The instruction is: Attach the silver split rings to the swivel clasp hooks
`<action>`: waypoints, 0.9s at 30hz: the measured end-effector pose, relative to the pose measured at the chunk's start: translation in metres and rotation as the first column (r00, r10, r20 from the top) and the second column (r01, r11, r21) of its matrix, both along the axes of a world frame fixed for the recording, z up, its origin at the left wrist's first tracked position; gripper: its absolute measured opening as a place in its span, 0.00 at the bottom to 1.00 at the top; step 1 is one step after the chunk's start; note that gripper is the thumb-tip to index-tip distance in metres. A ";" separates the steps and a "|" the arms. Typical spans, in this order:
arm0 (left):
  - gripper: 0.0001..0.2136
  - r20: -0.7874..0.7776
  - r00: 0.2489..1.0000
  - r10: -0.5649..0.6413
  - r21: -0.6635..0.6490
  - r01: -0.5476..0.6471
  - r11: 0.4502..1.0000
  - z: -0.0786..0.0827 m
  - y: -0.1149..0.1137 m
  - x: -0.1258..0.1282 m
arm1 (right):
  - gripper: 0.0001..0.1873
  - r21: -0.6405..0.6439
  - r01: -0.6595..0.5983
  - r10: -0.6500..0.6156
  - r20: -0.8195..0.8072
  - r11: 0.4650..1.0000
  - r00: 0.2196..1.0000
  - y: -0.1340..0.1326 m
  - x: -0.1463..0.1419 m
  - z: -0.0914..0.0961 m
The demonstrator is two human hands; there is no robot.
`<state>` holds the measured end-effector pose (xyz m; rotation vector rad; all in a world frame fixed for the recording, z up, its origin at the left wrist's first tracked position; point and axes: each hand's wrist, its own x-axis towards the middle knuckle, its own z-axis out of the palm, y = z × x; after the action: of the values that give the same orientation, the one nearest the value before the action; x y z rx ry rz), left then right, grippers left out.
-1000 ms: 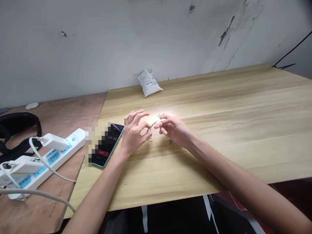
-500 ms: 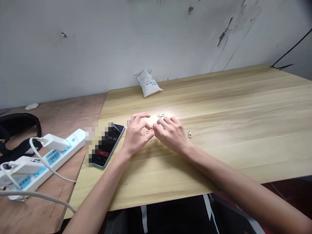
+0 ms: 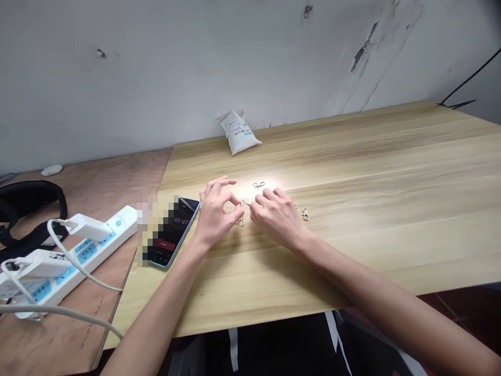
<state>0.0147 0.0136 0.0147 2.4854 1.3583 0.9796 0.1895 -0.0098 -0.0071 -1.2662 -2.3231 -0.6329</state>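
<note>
Head view: white packet (image 3: 239, 133) on table (image 3: 371, 198), contents hidden.
Left hand (image 3: 214, 215) and right hand (image 3: 278, 215) together pinch one small metal clasp (image 3: 246, 203).

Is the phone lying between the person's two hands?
No, a small metal piece is between the left hand and right hand; the phone lies left of both.

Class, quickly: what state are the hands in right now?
Left hand: closed, fingertips pinching a small, ring-ended silver metal fitting.
Right hand: closed, fingertips at the same fitting's other end.
</note>
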 end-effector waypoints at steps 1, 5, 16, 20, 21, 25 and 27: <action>0.07 -0.005 1.000 0.000 0.009 0.000 1.000 0.000 0.001 -0.001 | 0.14 -0.020 -0.024 0.024 -0.004 1.000 1.000 0.000 0.000 0.000; 0.06 -0.052 0.999 -0.004 0.066 0.008 0.998 -0.002 0.002 -0.003 | 0.13 -0.121 -0.099 0.095 -0.040 0.988 0.995 0.000 0.001 0.001; 0.05 -0.057 0.998 0.014 0.142 -0.006 0.990 -0.002 0.009 -0.010 | 0.15 -0.257 -0.243 0.226 -0.094 0.936 0.970 0.003 -0.002 0.001; 0.04 -0.151 0.988 -0.034 0.092 0.049 0.995 -0.004 0.014 -0.018 | 0.16 -0.320 -0.226 0.201 -0.109 0.920 0.973 0.005 0.010 0.003; 0.04 -0.209 0.975 -0.070 0.062 0.085 0.994 -0.004 0.016 -0.020 | 0.16 -0.335 -0.203 0.170 -0.125 0.920 0.977 0.005 0.018 0.004; 0.05 -0.390 0.903 -0.178 -0.017 0.186 0.982 -0.004 0.018 -0.026 | 0.13 -0.406 -0.206 0.150 -0.166 0.891 0.975 0.005 0.049 0.005; 0.06 -0.415 0.891 -0.185 -0.012 0.198 0.980 -0.002 0.018 -0.028 | 0.13 -0.409 -0.227 0.155 -0.202 0.884 0.967 0.011 0.058 0.003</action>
<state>-0.0131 0.0317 0.0128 2.8979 1.1622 0.4456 0.2478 0.0014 -0.0038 -1.1846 -2.4843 0.0607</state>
